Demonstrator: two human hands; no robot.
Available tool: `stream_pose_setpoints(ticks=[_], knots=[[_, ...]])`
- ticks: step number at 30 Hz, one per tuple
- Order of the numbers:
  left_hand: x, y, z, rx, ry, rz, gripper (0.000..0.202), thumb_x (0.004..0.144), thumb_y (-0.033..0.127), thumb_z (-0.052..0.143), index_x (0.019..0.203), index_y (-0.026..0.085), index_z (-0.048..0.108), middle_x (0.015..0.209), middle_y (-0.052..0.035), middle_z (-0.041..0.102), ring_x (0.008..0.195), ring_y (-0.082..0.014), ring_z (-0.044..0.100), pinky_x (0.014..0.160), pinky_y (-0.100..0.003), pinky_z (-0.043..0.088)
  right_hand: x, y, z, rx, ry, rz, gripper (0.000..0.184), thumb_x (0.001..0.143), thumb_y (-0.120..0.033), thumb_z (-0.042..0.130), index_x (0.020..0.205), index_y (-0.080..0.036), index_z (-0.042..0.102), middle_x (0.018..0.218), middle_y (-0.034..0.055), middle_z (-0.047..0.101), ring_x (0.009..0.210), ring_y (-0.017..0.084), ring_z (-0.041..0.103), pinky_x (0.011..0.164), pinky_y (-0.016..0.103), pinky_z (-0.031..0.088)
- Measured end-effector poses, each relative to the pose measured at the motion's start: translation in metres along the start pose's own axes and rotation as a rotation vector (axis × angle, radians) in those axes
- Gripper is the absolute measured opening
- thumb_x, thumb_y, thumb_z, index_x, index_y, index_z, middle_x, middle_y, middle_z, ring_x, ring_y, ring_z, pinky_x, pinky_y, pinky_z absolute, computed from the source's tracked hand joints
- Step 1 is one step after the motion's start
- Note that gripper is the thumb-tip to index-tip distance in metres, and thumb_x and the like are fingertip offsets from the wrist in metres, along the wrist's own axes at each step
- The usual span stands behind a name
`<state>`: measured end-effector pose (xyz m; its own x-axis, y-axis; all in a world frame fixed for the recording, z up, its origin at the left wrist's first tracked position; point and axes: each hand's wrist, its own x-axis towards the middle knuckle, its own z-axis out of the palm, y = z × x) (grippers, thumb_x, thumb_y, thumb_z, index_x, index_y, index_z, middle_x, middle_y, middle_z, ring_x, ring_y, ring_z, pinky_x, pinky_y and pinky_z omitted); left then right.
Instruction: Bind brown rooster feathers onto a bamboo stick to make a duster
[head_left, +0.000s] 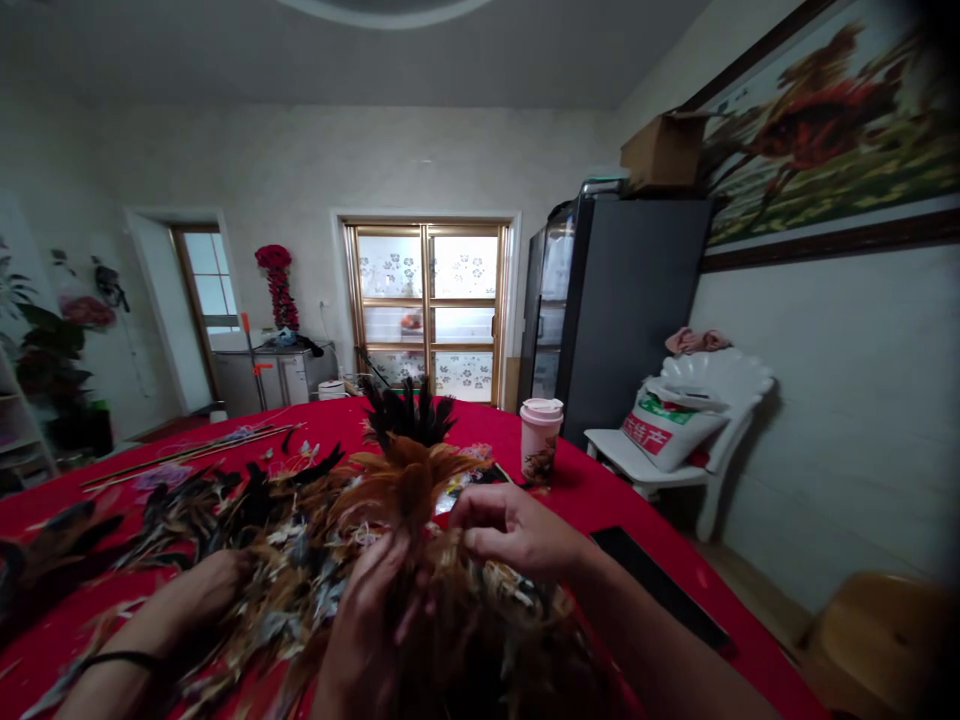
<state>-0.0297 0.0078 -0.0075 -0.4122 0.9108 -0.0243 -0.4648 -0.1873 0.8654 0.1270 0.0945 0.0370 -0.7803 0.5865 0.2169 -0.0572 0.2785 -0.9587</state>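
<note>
A bunch of feathers (412,475), brown below with black tips fanned out at the top, stands upright in front of me. My left hand (371,610) is closed around its lower end. Close to the right of the bunch, my right hand (514,530) has its fingers curled into a pinch. Brown feathers lie right under those fingertips, and what they hold is too blurred to name. A large heap of loose brown, grey and black feathers (300,560) spreads over the red tablecloth (592,505) beneath and left of my hands.
Another person's hand (214,590), with a black band at the wrist, reaches into the heap at left. Thin sticks (187,455) lie on the far left of the table. A lidded cup (541,440) stands beyond my right hand. A flat black strip (660,590) lies near my right forearm.
</note>
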Motion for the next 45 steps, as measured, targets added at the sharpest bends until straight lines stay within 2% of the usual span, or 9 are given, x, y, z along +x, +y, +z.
stream_pose_setpoints(ticks=[7,11,17,21,24,29,36,41,45], knots=[[0.002,0.005,0.009,-0.089,-0.067,-0.023,0.025,0.054,0.033,0.077,0.065,0.014,0.064,0.053,0.0013,0.058,0.042,-0.0087,0.048,0.038,-0.018,0.038,0.004,0.013,-0.003,0.202,-0.006,-0.075,0.029,0.085,-0.033,0.053,0.104,-0.012,0.058,0.065,0.0017,0.061,0.061,0.012,0.058,0.065,0.025,0.043],[0.006,0.008,0.011,-0.133,-0.14,-0.074,0.022,0.056,0.03,0.074,0.056,0.012,0.062,0.044,0.0017,0.054,0.034,-0.0055,0.042,0.035,-0.016,0.034,0.007,0.025,-0.004,0.203,-0.003,-0.072,0.026,0.075,-0.023,0.063,0.1,-0.014,0.063,0.084,0.0039,0.065,0.074,0.012,0.059,0.072,0.025,0.043],[0.007,0.006,0.007,-0.261,-0.1,-0.159,0.008,0.063,0.017,0.067,0.062,0.011,0.064,0.057,-0.001,0.056,0.046,-0.0097,0.046,0.038,-0.021,0.042,0.006,0.03,0.001,0.303,-0.046,-0.019,0.029,0.068,-0.011,0.06,0.095,-0.016,0.068,0.092,0.004,0.066,0.086,0.015,0.06,0.08,0.028,0.043],[0.007,0.006,0.002,-0.313,-0.097,-0.211,0.008,0.073,0.015,0.057,0.07,0.01,0.064,0.063,-0.0034,0.056,0.051,-0.0121,0.049,0.043,-0.026,0.046,0.005,0.026,-0.004,0.173,0.054,-0.034,0.024,0.069,-0.014,0.063,0.093,-0.015,0.068,0.088,0.0035,0.066,0.083,0.015,0.06,0.079,0.028,0.043],[0.005,0.006,0.002,-0.323,-0.121,-0.207,0.012,0.076,0.014,0.054,0.073,0.01,0.065,0.06,-0.0032,0.055,0.048,-0.0106,0.048,0.04,-0.022,0.044,0.005,0.024,-0.004,0.106,0.079,-0.067,0.02,0.07,-0.018,0.068,0.09,-0.014,0.069,0.084,0.0029,0.066,0.078,0.014,0.059,0.074,0.025,0.044],[-0.003,0.008,0.011,-0.278,-0.11,-0.231,0.014,0.072,0.009,0.055,0.062,0.012,0.064,0.053,-0.0024,0.057,0.042,-0.0109,0.051,0.038,-0.021,0.045,0.001,0.017,0.008,0.052,0.084,-0.213,0.011,0.074,-0.023,0.069,0.079,-0.014,0.072,0.077,0.0035,0.066,0.072,0.012,0.06,0.068,0.022,0.045],[-0.012,0.012,0.022,-0.236,-0.042,-0.249,0.006,0.065,0.012,0.064,0.059,0.014,0.064,0.047,-0.0001,0.057,0.038,-0.0102,0.051,0.034,-0.018,0.045,-0.003,0.006,0.017,-0.088,0.095,-0.438,0.021,0.078,-0.033,0.065,0.077,-0.013,0.072,0.073,0.0069,0.067,0.072,0.014,0.059,0.068,0.025,0.046],[-0.013,0.006,0.019,-0.273,-0.033,-0.236,0.009,0.058,0.017,0.074,0.064,0.016,0.067,0.055,0.0006,0.063,0.045,-0.0104,0.055,0.04,-0.018,0.048,-0.003,0.007,0.022,-0.136,0.128,-0.385,0.016,0.08,-0.028,0.064,0.075,-0.014,0.069,0.074,0.0057,0.065,0.07,0.014,0.059,0.067,0.025,0.046],[-0.01,0.004,0.018,-0.233,0.001,-0.225,0.008,0.057,0.014,0.073,0.063,0.015,0.067,0.053,0.0007,0.063,0.038,-0.009,0.052,0.034,-0.017,0.044,-0.004,0.006,0.024,-0.268,0.127,-0.403,0.009,0.08,-0.021,0.062,0.078,-0.015,0.069,0.077,0.0048,0.065,0.072,0.014,0.059,0.07,0.025,0.045]])
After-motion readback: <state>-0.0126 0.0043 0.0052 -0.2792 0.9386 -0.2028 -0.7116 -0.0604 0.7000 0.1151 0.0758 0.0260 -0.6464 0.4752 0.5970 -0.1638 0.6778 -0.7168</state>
